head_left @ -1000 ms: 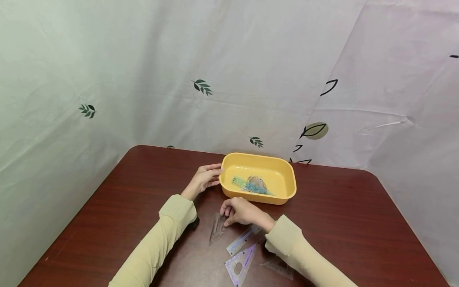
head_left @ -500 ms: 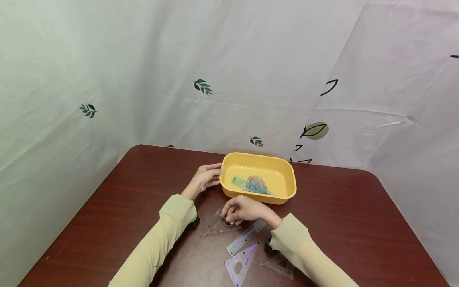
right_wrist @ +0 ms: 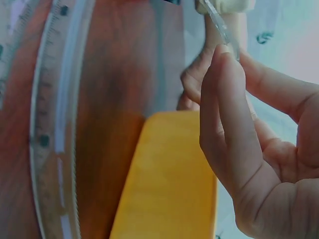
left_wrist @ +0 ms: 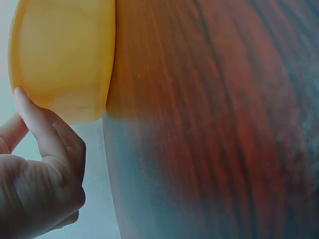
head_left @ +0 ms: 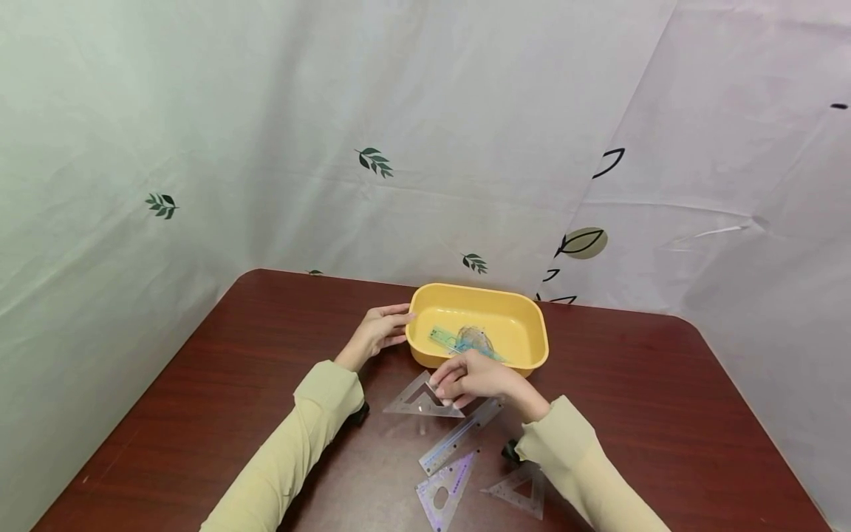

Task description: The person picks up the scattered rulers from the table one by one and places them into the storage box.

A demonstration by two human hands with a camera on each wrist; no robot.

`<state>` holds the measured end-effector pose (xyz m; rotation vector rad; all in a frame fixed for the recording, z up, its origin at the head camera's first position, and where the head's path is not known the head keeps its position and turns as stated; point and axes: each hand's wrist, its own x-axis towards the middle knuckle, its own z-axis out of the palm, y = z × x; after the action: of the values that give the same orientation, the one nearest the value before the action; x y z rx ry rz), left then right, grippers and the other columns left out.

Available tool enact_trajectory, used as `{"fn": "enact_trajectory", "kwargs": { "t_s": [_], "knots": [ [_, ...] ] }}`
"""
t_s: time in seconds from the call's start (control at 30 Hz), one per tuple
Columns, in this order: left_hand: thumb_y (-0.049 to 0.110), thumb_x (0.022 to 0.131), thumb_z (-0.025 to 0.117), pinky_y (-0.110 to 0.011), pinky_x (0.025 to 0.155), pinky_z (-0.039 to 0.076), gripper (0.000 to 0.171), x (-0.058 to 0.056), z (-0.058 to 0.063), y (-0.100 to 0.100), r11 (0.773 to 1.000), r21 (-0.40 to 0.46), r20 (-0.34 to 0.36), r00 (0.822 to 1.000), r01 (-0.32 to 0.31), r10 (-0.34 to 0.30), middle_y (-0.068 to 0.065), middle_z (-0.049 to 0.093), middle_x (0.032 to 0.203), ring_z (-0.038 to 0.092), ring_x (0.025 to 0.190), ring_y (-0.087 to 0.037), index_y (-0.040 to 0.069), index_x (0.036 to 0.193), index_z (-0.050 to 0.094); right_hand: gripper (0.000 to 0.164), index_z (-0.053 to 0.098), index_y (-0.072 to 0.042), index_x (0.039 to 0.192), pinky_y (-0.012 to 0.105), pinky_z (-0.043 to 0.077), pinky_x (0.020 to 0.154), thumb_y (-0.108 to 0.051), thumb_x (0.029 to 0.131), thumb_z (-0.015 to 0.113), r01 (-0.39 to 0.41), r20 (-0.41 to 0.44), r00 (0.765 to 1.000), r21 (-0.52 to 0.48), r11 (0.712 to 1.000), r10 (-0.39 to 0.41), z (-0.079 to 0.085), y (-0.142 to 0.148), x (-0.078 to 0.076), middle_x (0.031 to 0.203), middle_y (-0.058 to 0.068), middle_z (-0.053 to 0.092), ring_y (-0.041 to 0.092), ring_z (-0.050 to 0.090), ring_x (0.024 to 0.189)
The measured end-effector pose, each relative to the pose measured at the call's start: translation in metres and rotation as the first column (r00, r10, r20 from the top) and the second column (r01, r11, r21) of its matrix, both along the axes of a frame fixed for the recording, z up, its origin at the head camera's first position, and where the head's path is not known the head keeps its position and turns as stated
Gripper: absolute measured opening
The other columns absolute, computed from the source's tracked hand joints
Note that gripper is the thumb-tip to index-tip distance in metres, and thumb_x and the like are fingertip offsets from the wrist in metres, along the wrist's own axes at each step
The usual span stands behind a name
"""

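Left hand (head_left: 379,331) had a light hold on the near end of the yellow tub (head_left: 479,314), fingers at the rim. Next over, a clear set square (head_left: 419,408) hung just in front of the tub, pinched by one side in the right hand (head_left: 475,375), fingertips closed tight. Looked like the lifting step; next move probably called for clearing the rim. Piece was see-through, triangular, with a cut-out middle.

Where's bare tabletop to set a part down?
Free: tabletop right of the yellow bin and right sleeve; also left of the left hand and left sleeve. Crowded: between the sleeves, with the right hand holding a clear triangle near straight ruler, purple-marked triangle and second clear triangle.
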<state>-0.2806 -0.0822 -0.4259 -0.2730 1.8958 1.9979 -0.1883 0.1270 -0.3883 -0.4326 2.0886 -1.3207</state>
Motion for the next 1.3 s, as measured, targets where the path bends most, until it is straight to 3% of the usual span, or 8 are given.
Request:
{"fn": "enact_trajectory", "kwargs": {
  "t_s": [0.47, 0.8, 0.97, 1.3],
  "knots": [
    [0.015, 0.09, 0.069, -0.016, 0.054, 0.055, 0.048, 0.001, 0.001, 0.0, 1.0, 0.023, 0.008, 1.0, -0.001, 0.001, 0.003, 0.067, 0.079, 0.064, 0.06, -0.004, 0.01, 0.136, 0.055, 0.029, 0.064, 0.012, 0.111, 0.024, 0.06, 0.064, -0.005, 0.087, 0.068, 0.114, 0.045, 0.993, -0.054, 0.992, -0.111, 0.01, 0.03, -0.017, 0.08, -0.003, 0.07, 0.006, 0.062, 0.066],
    [0.017, 0.09, 0.069, -0.016, 0.057, 0.056, 0.048, 0.001, 0.001, -0.002, 1.0, 0.011, 0.006, 1.0, 0.007, -0.007, 0.001, 0.069, 0.085, 0.065, 0.064, -0.005, 0.011, 0.136, 0.056, 0.032, 0.062, 0.011, 0.113, 0.018, 0.056, 0.062, -0.009, 0.088, 0.067, 0.175, 0.059, 0.983, -0.053, 0.983, -0.172, 0.009, 0.05, -0.034, 0.081, -0.007, 0.068, 0.004, 0.059, 0.07],
    [0.018, 0.09, 0.069, -0.016, 0.056, 0.056, 0.049, 0.001, 0.002, -0.002, 1.0, 0.01, 0.003, 1.0, 0.016, -0.016, 0.001, 0.068, 0.084, 0.065, 0.064, -0.005, 0.011, 0.136, 0.055, 0.038, 0.059, 0.011, 0.12, 0.019, 0.057, 0.064, -0.012, 0.09, 0.065, 0.231, 0.059, 0.972, -0.045, 0.972, -0.228, 0.008, 0.057, -0.041, 0.085, -0.006, 0.065, 0.005, 0.058, 0.074],
    [0.017, 0.091, 0.068, -0.016, 0.056, 0.056, 0.048, 0.0, 0.001, -0.002, 1.0, 0.015, 0.011, 1.0, 0.014, -0.014, 0.005, 0.067, 0.079, 0.064, 0.061, -0.004, 0.012, 0.136, 0.055, 0.04, 0.057, 0.003, 0.127, 0.021, 0.058, 0.072, -0.019, 0.094, 0.062, 0.344, 0.142, 0.933, -0.081, 0.935, -0.331, 0.004, 0.067, -0.049, 0.093, -0.007, 0.066, 0.006, 0.063, 0.081]
  ]
}}
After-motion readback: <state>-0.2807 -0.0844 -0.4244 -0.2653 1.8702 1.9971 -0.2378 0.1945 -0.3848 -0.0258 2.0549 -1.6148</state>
